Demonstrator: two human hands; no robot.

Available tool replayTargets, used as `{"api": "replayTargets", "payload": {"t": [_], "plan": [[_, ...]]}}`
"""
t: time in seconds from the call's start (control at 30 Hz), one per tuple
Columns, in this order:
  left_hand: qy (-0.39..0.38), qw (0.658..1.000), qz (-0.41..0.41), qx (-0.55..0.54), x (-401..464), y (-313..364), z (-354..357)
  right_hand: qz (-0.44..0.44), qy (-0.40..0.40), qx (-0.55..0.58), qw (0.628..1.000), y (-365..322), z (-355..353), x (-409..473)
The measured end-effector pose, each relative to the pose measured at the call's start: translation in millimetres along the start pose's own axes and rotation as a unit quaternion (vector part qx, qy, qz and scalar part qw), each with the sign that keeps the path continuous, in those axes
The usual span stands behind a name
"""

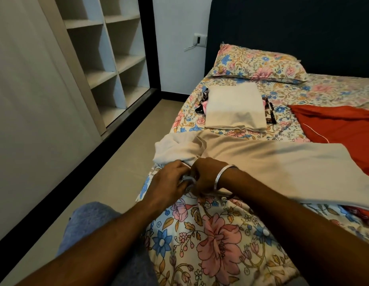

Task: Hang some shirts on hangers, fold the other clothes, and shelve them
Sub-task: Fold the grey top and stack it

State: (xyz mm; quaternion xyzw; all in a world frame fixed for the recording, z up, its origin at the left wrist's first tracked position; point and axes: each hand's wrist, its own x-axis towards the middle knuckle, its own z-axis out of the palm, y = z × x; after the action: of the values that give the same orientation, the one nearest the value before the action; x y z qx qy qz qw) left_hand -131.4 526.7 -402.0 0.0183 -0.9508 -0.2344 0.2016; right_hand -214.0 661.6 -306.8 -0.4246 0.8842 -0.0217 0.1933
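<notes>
A beige garment (272, 162) lies spread across the floral bed (210, 234), its bunched end at the bed's left edge. My left hand (169, 180) and my right hand (206, 176) meet at that near left corner, both with fingers curled on the cloth's edge and a small grey-white bit between them. A thin drawstring (222, 196) trails under my right wrist. A folded cream cloth (235, 106) sits farther up the bed on top of dark and pink patterned pieces (202, 103). A red garment (340, 129) lies spread at the right.
An open wardrobe with bare shelves (109, 58) stands at the left behind a sliding door (35, 100). A floral pillow (257, 65) rests against the dark headboard (293, 23). Tiled floor (125, 162) runs between bed and wardrobe. A wall socket (200, 39) has a cable plugged in.
</notes>
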Motion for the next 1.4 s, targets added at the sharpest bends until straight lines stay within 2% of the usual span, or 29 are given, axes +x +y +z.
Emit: {"api": "replayTargets", "payload": {"t": [0.13, 0.27, 0.4, 0.53, 0.7, 0.8, 0.87, 1.0, 1.13, 1.2, 1.27, 1.33, 1.37, 1.4], "plan": [[0.055, 0.998, 0.022, -0.032, 7, 5, 2, 0.049, 0.181, -0.014, 0.982, 15, 30, -2], [0.045, 0.996, 0.067, -0.042, 13, 3, 0, 0.052, 0.258, 0.047, 0.964, 21, 39, 1], [0.029, 0.993, 0.111, -0.001, 15, -4, -3, 0.012, 0.174, 0.049, 0.983, 31, 28, 3], [0.058, 0.992, 0.108, 0.04, 19, -2, -9, -0.003, 0.164, 0.161, 0.973, 41, 18, 0], [0.153, 0.973, 0.127, 0.116, 21, -5, -35, -0.009, 0.077, 0.1, 0.992, 38, 15, 2], [0.174, 0.973, 0.097, 0.115, 21, -16, -51, 0.003, 0.05, 0.04, 0.998, 39, 20, 4], [0.12, 0.986, 0.088, 0.074, 18, -21, -59, -0.007, 0.065, 0.018, 0.998, 34, 21, 0], [-0.074, 0.996, 0.054, 0.008, 7, -31, -72, -0.094, 0.141, -0.037, 0.985, 16, 31, -7], [-0.255, 0.962, -0.062, 0.08, 2, -51, -81, -0.163, 0.137, -0.082, 0.974, -3, 48, 2], [-0.28, 0.95, -0.098, 0.094, 1, -56, -78, -0.155, 0.106, -0.075, 0.979, -7, 49, 3], [-0.22, 0.958, -0.141, 0.12, 2, -58, -73, -0.146, 0.042, -0.036, 0.988, -6, 44, 3], [-0.099, 0.969, -0.197, 0.107, 4, -63, -71, -0.124, 0.017, 0.056, 0.991, -5, 38, 2], [-0.042, 0.975, -0.203, 0.073, 6, -66, -69, -0.1, 0.061, 0.1, 0.988, -3, 34, 3], [-0.01, 0.981, -0.191, 0.029, 7, -69, -68, -0.059, 0.138, 0.132, 0.98, 0, 31, 6]]}}
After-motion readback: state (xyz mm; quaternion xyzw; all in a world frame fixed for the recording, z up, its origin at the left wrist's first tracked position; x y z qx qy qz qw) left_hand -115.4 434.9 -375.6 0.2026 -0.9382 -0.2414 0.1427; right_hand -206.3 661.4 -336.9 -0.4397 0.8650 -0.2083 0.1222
